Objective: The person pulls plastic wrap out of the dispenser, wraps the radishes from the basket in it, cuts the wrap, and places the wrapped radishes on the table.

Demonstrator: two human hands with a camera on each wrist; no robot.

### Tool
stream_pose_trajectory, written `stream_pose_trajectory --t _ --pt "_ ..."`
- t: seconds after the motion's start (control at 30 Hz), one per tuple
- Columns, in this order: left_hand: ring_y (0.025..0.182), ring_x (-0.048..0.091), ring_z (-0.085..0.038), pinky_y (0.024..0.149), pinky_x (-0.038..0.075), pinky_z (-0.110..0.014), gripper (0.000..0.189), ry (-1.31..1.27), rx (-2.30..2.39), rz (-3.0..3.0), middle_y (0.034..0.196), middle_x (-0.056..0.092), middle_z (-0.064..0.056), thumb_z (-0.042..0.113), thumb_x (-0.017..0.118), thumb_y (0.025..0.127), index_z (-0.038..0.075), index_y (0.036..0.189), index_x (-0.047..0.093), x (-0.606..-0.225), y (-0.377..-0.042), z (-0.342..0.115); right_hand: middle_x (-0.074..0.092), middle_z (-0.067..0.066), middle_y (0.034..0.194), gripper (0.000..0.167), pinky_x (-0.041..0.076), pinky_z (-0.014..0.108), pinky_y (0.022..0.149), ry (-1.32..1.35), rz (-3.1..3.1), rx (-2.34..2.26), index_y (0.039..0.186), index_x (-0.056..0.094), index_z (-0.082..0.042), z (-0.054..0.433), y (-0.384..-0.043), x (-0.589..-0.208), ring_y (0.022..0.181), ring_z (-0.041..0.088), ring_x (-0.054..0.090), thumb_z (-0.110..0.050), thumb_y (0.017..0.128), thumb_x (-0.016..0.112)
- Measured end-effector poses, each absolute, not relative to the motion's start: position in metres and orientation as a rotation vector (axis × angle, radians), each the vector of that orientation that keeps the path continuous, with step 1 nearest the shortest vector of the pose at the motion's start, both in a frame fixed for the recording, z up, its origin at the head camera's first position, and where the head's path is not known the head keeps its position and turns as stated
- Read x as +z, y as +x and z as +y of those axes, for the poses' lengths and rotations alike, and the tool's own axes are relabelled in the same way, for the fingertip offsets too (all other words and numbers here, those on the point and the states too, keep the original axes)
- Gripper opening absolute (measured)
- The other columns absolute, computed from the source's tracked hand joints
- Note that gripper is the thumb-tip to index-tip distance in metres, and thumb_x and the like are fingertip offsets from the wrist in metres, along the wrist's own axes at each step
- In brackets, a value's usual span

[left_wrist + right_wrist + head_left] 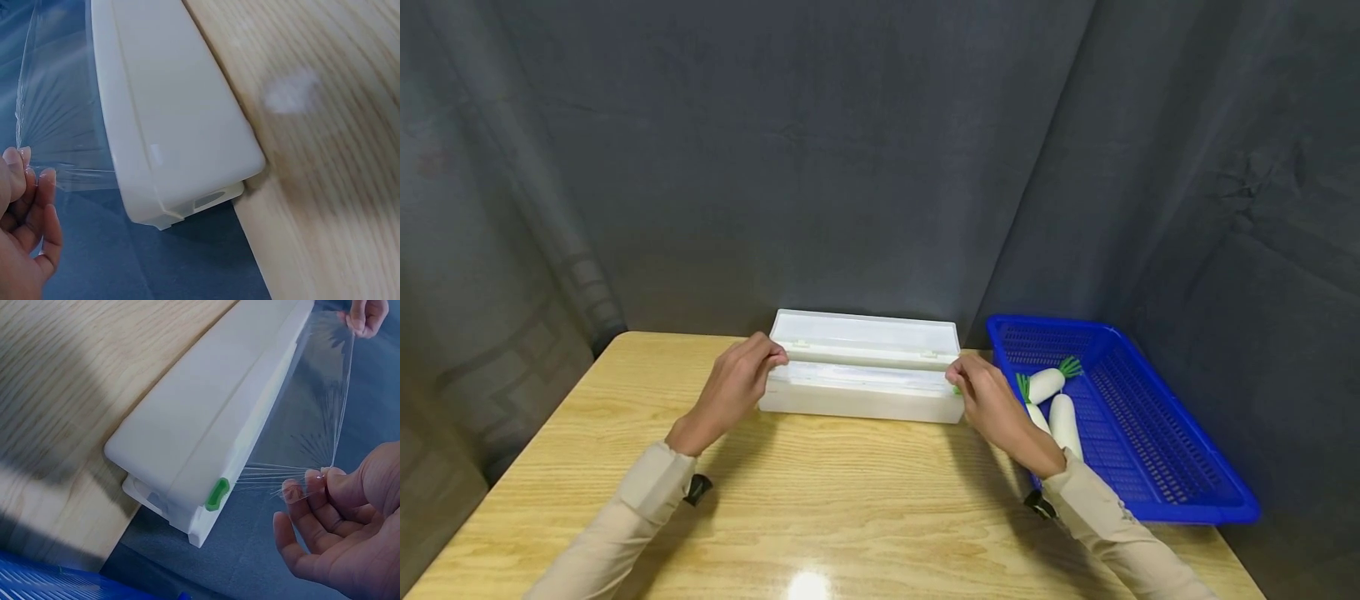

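Observation:
A long white plastic wrap dispenser (pixel 861 402) lies on the table with its lid (pixel 865 333) raised at the back. Clear plastic wrap (pixel 62 112) stretches from the dispenser, creased toward both corners. My left hand (pixel 733 385) pinches one corner of the wrap between thumb and fingers. At the other corner my right hand (pixel 996 404) pinches the film in the same way. A green slider (pixel 217 494) shows at the dispenser's right end, close to the right hand.
To the right stands a blue plastic basket (pixel 1157 400) with several white radishes (pixel 1063 423), some with green tops. Dark grey curtains (pixel 820 167) hang behind the wooden table (pixel 820 508).

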State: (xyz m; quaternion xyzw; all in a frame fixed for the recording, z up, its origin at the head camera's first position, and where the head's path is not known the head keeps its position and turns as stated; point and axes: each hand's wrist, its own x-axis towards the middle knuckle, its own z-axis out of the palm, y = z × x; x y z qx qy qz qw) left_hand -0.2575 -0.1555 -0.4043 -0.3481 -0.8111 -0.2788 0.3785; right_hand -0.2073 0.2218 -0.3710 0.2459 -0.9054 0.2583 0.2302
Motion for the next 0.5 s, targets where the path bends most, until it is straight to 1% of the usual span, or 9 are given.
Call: stream_pose_trajectory --t 0.2,0.33,0.5 --pt "0.067 0.052 -0.016 0.058 0.045 -0.033 0.017 -0.883 -0.69 -2.064 0.083 0.06 -0.007 -0.005 0.079 0.084 0.001 0.091 0.065 -0.398 -0.256 -0.156 0.054 0.004 0.081 0.008 0.046 0.029 0.063 0.71 -2.429 0.743 0.09 0.061 0.0 0.222 -0.207 -0.368 0.072 0.012 0.047 0.002 0.097 0.065" --pt "0.066 0.048 -0.014 0.058 0.042 -0.031 0.017 -0.881 -0.695 -2.063 0.082 0.059 -0.006 -0.005 0.079 0.084 0.002 0.091 0.065 -0.395 -0.254 -0.156 0.055 0.004 0.081 0.008 0.045 0.028 0.063 0.719 -2.41 0.762 0.091 0.062 0.0 0.221 -0.205 -0.367 0.072 0.01 0.046 0.002 0.097 0.065" --pt "0.066 0.048 -0.013 0.058 0.04 -0.029 0.017 -0.883 -0.705 -2.057 0.081 0.059 -0.005 -0.004 0.079 0.084 0.003 0.09 0.065 -0.392 -0.253 -0.155 0.057 0.005 0.081 0.007 0.044 0.027 0.062 0.721 -2.391 0.779 0.091 0.063 0.001 0.223 -0.204 -0.362 0.071 0.01 0.046 0.004 0.098 0.065"
